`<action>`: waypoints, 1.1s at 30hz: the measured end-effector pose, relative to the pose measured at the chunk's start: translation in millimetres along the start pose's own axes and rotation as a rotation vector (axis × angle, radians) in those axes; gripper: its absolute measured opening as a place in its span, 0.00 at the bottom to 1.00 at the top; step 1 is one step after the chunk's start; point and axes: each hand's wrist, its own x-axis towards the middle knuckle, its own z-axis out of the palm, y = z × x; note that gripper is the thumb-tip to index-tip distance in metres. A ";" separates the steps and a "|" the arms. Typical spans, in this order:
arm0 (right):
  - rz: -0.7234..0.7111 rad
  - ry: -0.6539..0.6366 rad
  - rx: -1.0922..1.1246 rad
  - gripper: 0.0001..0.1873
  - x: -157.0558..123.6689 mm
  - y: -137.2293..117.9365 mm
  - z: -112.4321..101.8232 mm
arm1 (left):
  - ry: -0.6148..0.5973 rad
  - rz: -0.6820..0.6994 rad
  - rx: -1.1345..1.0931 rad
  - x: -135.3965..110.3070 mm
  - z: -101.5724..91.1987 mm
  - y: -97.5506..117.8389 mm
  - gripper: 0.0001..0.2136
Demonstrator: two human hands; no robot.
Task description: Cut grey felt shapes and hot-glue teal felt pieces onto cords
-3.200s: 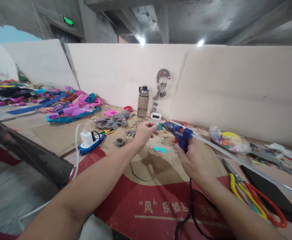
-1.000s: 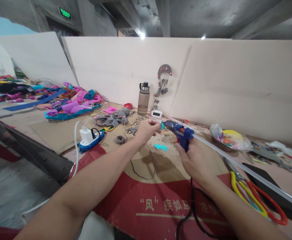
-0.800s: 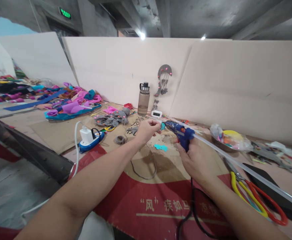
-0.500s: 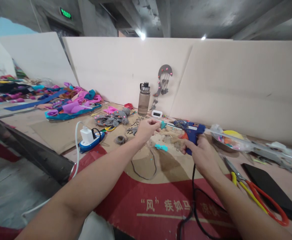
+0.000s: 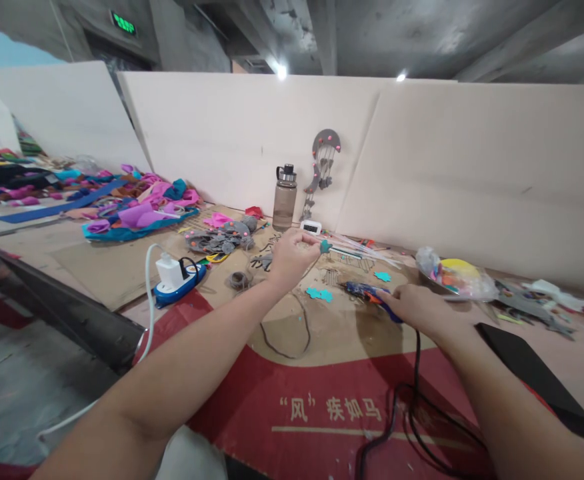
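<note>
My left hand (image 5: 292, 255) is raised over the cardboard, pinching a small teal felt piece (image 5: 325, 246) between fingertips. My right hand (image 5: 412, 311) rests low on the cardboard sheet (image 5: 322, 333), curled over the handle of a blue glue gun (image 5: 365, 291) that lies flat with its nozzle pointing left. Its black cord (image 5: 412, 407) trails toward me. Two more teal cutouts (image 5: 319, 294) lie just left of the gun's nozzle, and another teal cutout (image 5: 383, 276) lies behind it.
A water bottle (image 5: 283, 200), a small white clock (image 5: 311, 229) and a grey hanging ornament (image 5: 322, 160) stand by the back board. A white-and-blue power strip (image 5: 177, 279) is at left, a bowl of coloured bits (image 5: 455, 279) and a black sheet (image 5: 532, 373) at right. Piles of coloured felt (image 5: 142, 207) lie far left.
My right hand swung the glue gun away from the teal piece and lowered it flat onto the cardboard. My left hand kept holding the piece up. The view shifted, hiding the scissors.
</note>
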 end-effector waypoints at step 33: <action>-0.249 0.344 0.805 0.13 -34.7 -63.9 35.4 | -0.521 -0.522 -0.565 -15.2 14.0 5.9 0.09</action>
